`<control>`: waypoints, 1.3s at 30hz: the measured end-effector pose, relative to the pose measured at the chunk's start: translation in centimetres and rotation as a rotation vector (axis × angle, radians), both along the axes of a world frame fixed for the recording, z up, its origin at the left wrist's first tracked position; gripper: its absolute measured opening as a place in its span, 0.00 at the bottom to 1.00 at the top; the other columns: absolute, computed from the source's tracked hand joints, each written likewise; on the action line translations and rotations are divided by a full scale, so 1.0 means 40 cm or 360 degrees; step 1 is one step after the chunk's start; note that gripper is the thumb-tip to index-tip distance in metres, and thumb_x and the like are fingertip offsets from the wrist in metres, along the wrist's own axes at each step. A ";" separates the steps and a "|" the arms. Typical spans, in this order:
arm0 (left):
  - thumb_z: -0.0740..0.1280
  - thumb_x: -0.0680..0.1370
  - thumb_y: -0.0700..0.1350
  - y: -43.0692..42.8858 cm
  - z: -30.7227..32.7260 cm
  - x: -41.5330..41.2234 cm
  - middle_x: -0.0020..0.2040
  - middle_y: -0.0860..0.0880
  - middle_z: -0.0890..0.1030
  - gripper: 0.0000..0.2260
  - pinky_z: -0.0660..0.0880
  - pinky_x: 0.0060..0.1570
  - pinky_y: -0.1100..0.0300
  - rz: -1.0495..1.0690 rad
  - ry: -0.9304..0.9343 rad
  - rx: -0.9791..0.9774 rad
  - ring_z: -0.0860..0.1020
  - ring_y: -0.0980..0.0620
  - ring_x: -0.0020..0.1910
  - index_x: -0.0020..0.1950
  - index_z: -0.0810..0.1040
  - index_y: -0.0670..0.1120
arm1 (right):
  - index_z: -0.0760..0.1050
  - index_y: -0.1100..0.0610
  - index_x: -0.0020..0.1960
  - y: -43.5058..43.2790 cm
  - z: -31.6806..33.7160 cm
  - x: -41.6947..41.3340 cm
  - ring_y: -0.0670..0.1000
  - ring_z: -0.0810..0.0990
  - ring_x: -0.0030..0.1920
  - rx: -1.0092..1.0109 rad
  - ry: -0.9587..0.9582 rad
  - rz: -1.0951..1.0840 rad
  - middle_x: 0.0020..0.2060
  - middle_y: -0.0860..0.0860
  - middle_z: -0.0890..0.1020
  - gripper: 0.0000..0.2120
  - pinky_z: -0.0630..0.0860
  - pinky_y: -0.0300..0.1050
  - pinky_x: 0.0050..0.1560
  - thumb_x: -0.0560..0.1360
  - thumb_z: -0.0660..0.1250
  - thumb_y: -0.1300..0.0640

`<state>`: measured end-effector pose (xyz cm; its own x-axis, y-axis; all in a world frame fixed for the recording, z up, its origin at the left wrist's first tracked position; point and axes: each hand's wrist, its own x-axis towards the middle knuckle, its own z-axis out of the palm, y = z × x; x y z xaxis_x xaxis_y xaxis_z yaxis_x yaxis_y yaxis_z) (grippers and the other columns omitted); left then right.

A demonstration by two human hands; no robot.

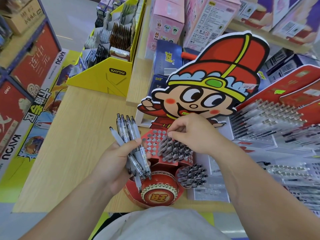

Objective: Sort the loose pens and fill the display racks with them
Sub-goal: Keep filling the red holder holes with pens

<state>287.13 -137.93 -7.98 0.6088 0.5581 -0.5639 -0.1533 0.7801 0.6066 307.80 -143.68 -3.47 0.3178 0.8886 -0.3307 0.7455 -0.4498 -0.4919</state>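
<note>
Now: your left hand [117, 163] grips bundle of loose pens [129, 134], fingers [133, 143] curled round barrels, just beside red rack [152, 139] on desk [78, 135]. Your right hand [192, 135] hovers at rack's filled rows, fingers [170, 134] pinched together; pen between them or not, cannot tell. Risk: bundle fans, pen slips out; tilted entry misses hole, knocks seated pens [174, 150].

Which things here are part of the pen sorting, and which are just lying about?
In use: pens held in the left hand; red rack, partly filled; right hand at its filled rows.
Lying about: yellow bin; pink boxes; cartoon cutout.
</note>
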 end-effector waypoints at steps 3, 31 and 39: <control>0.67 0.78 0.41 -0.005 -0.001 0.000 0.38 0.45 0.84 0.09 0.79 0.34 0.53 -0.0010 -0.0005 0.0029 0.82 0.48 0.33 0.58 0.79 0.45 | 0.84 0.48 0.47 0.000 0.003 -0.007 0.42 0.80 0.42 0.0008 -0.0033 0.0002 0.39 0.42 0.83 0.03 0.80 0.48 0.49 0.77 0.72 0.51; 0.72 0.74 0.44 -0.044 0.027 -0.014 0.45 0.41 0.83 0.13 0.80 0.41 0.50 -0.0467 0.0016 0.0339 0.84 0.42 0.44 0.57 0.81 0.44 | 0.81 0.56 0.45 -0.060 0.059 -0.110 0.49 0.82 0.35 0.0522 0.0960 -0.0880 0.37 0.56 0.85 0.02 0.75 0.40 0.32 0.76 0.73 0.59; 0.69 0.79 0.37 -0.034 0.022 -0.020 0.38 0.43 0.83 0.07 0.78 0.34 0.55 -0.0304 0.0048 0.0309 0.80 0.47 0.34 0.56 0.78 0.39 | 0.79 0.62 0.46 -0.067 0.089 -0.067 0.53 0.83 0.37 0.0759 0.1162 -0.1012 0.41 0.64 0.84 0.02 0.81 0.41 0.37 0.78 0.68 0.65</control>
<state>286.33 -139.31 -7.08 0.6978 0.5344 -0.4769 0.0058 0.6616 0.7498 305.13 -146.35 0.10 0.6327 0.7178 -0.2907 -0.1018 -0.2950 -0.9501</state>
